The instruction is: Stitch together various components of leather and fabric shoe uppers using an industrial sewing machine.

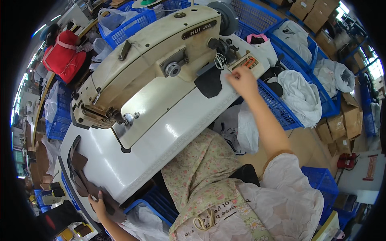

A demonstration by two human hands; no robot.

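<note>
My right hand [243, 83] is closed, fingers drawn together, over the right end of the white sewing table, just in front of a small tray [246, 62] holding orange items. What its fingers hold, if anything, is hidden. Beside it, a dark flat piece [209, 85] of fabric or leather lies below the sewing machine's arm. At the table's left end my left hand [98, 205] grips the edge of a dark brown flat piece [90, 182], thumb and fingers on either side of it. Several such pieces overlap there. The large cream sewing machine [148, 44] stands across the table, its needle area at the left.
Blue baskets [281, 106] with white bags stand along the table's right and far sides. A blue bin [146, 207] holding a white bag sits below the left front edge. Cartons [341, 124] are stacked at the right. Another person in red [66, 56] sits at the far left.
</note>
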